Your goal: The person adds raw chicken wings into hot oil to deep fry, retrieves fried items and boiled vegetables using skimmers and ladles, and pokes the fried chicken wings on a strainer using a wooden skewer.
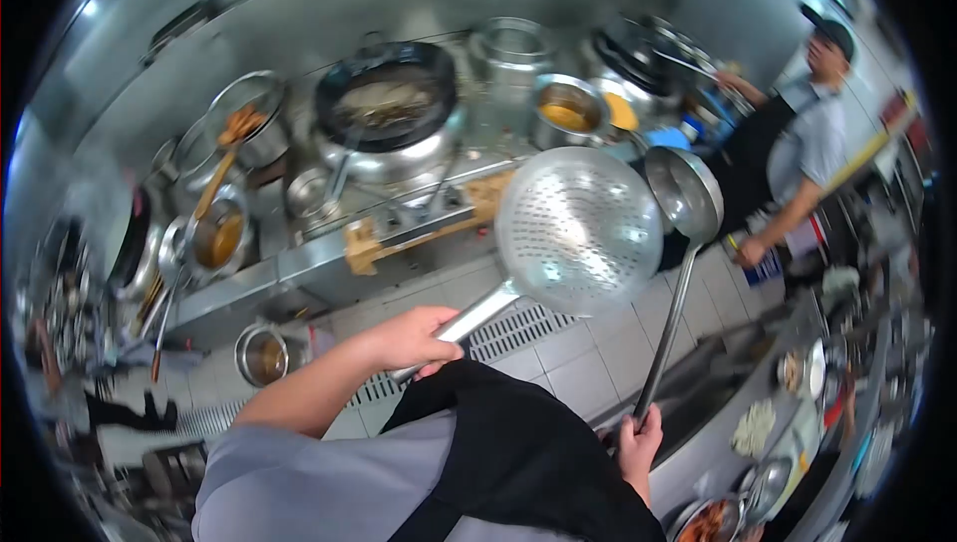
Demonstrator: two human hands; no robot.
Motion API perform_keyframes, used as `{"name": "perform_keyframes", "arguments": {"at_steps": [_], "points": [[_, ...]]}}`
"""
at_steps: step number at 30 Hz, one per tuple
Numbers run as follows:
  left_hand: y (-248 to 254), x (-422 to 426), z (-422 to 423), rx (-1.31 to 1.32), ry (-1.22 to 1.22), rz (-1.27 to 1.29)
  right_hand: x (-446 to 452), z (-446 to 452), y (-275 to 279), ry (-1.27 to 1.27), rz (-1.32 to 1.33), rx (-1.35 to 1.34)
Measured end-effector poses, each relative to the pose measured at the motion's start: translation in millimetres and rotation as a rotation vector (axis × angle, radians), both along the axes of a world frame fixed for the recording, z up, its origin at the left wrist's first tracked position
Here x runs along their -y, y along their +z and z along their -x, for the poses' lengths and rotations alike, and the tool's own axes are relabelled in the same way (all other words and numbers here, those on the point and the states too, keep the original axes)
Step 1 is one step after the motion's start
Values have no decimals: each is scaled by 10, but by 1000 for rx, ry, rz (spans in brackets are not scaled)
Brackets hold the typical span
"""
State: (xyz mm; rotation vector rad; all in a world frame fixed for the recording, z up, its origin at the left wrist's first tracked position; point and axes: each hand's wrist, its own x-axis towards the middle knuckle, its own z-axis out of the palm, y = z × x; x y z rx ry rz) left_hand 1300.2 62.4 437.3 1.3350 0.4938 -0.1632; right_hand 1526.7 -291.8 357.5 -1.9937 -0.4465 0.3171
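Note:
My left hand (417,339) is wrapped round the handle of a large perforated skimmer (578,228), whose round metal head is raised over the floor in front of the stove. In my right hand (639,439) is the long handle of a metal ladle (684,193). The ladle's bowl hangs just right of the skimmer's head. Beyond them, a black wok (384,98) with contents I cannot make out rests on the stove. A pot with orange-yellow liquid (568,113) stands to the right of the wok.
A co-worker (797,143) in a black apron stands at the right. Pots (224,233) and a strainer (261,118) line the stove's left. Another pot (264,355) stands low at the left. Food pans (710,520) sit on the lower-right counter.

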Motion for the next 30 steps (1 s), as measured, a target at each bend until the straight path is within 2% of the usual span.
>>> {"name": "perform_keyframes", "arguments": {"at_steps": [3,4,6,7,11,13,18,22,24,28,30], "points": [[71,-57,780,-105,284,8,-453,-396,-184,244,-4,88],[72,-78,968,-107,327,15,-702,-367,-65,288,-2,86],[69,-117,1277,-75,616,75,-1148,-276,159,344,-48,-151],[24,-216,1398,-71,668,33,-1324,-302,90,393,-70,-202],[-24,-711,1633,95,883,138,-2145,-209,108,467,-75,-251],[-106,-986,1750,204,1007,448,-2448,-183,68,504,-70,-260],[-538,-1575,2087,248,1057,557,-3190,-89,-26,488,-58,-295],[-710,-1889,2205,191,1095,569,-3721,-278,-313,470,7,-185],[-880,-2055,2224,103,1126,500,-4029,-436,-488,427,144,-24],[-1342,-2268,2171,-21,1132,384,-4497,-721,-829,462,281,97],[-1585,-2342,2118,-95,1112,344,-4686,-917,-1209,468,380,462]]}}
